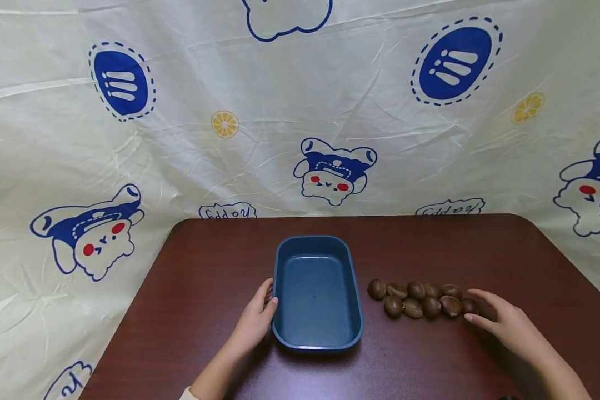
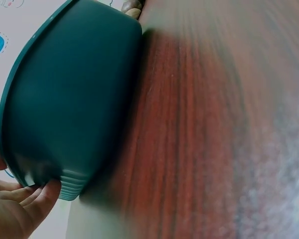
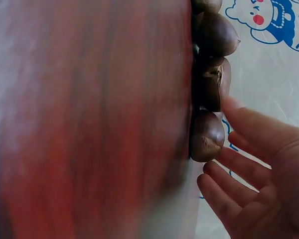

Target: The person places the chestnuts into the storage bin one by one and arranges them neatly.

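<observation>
A dark blue rectangular plastic tub (image 1: 318,349) stands on the table with its inside bare. My left hand (image 1: 255,319) grips its left side, the thumb at the rim and the fingers against the outer wall, as the left wrist view also shows (image 2: 20,204). To the tub's right lie several brown chestnuts (image 1: 431,307) in two rough rows. My right hand (image 1: 512,328) is at their right end, fingers relaxed and spread apart. In the right wrist view the thumb and fingers come right up to the endmost chestnut (image 3: 208,137) without closing round it.
The dark reddish-brown wooden table (image 1: 220,261) has rounded far corners. Behind and beside it hangs a pale cloth (image 1: 280,83) printed with blue cartoon figures and orange slices. A small dark thing (image 1: 508,397) shows at the bottom edge of the head view.
</observation>
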`<state>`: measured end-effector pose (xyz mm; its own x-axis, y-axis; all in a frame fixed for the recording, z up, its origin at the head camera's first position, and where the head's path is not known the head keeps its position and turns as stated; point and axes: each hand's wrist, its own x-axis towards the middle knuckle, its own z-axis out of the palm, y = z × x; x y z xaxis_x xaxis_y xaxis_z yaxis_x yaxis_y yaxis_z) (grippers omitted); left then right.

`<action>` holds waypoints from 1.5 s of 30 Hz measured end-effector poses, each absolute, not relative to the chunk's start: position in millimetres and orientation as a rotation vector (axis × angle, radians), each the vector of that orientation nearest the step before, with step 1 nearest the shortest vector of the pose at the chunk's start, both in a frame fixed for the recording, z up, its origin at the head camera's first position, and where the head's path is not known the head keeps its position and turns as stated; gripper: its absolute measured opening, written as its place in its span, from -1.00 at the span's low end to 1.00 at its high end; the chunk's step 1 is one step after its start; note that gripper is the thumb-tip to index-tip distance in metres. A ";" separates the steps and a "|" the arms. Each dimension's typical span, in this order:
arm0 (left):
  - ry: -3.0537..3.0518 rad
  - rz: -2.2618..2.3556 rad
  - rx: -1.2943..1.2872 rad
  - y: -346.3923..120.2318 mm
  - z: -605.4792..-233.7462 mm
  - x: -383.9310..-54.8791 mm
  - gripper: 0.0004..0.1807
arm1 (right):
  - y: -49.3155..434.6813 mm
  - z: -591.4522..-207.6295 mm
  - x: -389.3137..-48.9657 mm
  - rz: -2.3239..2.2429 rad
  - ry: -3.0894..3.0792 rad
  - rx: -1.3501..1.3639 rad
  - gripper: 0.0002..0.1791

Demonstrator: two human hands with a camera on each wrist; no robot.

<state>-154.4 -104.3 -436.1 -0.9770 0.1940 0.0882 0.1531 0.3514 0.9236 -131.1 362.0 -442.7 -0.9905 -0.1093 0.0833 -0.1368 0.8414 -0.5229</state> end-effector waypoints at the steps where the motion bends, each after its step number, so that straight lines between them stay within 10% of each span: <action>1: 2.544 1.748 0.334 -104.5 -436.4 -154.3 -0.51 | 362.2 -444.4 -132.2 0.827 -2.958 0.207 -0.38; 28: 2.436 1.848 0.345 -107.4 -437.6 -154.1 -0.49 | 351.9 -424.1 -145.8 0.765 -2.763 0.186 -0.54; 45: 2.391 1.877 0.368 -109.7 -440.4 -155.8 -0.47 | 265.6 -372.0 -167.4 0.741 -2.656 0.578 -0.52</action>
